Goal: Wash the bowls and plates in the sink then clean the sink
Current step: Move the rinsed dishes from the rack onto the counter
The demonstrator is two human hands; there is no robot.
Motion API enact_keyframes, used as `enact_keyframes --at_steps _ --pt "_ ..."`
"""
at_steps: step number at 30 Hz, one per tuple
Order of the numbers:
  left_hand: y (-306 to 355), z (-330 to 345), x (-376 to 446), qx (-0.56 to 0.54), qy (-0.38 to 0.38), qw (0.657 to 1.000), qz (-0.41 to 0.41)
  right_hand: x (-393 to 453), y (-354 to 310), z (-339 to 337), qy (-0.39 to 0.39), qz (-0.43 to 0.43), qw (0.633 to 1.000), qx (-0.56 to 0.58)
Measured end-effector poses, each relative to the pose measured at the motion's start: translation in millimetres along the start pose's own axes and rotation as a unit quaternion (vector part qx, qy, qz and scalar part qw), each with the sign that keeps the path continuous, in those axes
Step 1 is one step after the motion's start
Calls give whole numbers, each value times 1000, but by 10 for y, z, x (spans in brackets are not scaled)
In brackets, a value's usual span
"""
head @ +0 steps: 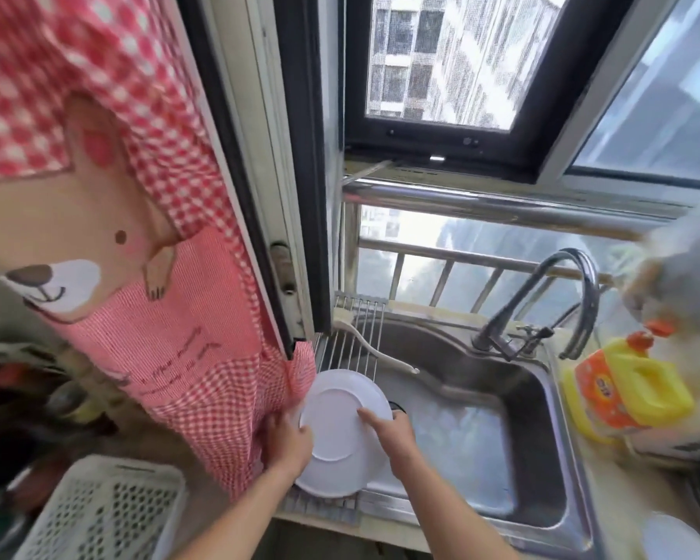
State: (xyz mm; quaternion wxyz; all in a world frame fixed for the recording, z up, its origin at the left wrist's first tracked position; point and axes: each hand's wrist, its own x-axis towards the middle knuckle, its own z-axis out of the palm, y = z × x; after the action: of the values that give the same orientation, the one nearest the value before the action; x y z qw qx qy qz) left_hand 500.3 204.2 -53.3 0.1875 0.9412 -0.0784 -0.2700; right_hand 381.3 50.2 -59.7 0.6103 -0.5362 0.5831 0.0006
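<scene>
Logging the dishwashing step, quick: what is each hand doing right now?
Left hand: grips the left rim of the white plate, thumb over the edge.
Right hand: holds the plate's right edge, a finger lying across its face.

Both hands on a white plate at the sink's left edge

Left hand gripping the rim, right hand holding the other side with a finger across its face. Rack just behind, yellow detergent jug off the right edge.
</scene>
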Motion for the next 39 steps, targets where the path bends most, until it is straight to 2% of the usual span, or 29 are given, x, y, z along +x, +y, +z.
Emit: enact_keyframes --at_steps 4,8,13,18,23,26,31,39 --pt "102 27 -20 -24 17 999 -43 -88 -71 -110 -66 -4 996 53" --pt "253 28 -115 -63 26 994 -91 -107 -53 -214 -95 -31 990 100" --pt "514 89 -178 -174 15 977 -124 -39 -27 -689 -125 -37 984 123" --pt "975 143 -402 -364 -86 926 -59 -18 -149 -1427 -109 -90 982 128" --pt "1625 154 -765 -436 -139 887 65 -82 -418 -2109 -22 -172 976 134" --pt "1875 221 -895 -446 -187 869 107 -88 -511 -2329 12 -165 969 186" --pt "2088 270 -1082 -406 -160 891 125 -77 -492 -2545 34 -145 967 207" --pt "2147 342 -1232 -408 -137 897 100 -102 -504 -2660 21 -144 964 221"
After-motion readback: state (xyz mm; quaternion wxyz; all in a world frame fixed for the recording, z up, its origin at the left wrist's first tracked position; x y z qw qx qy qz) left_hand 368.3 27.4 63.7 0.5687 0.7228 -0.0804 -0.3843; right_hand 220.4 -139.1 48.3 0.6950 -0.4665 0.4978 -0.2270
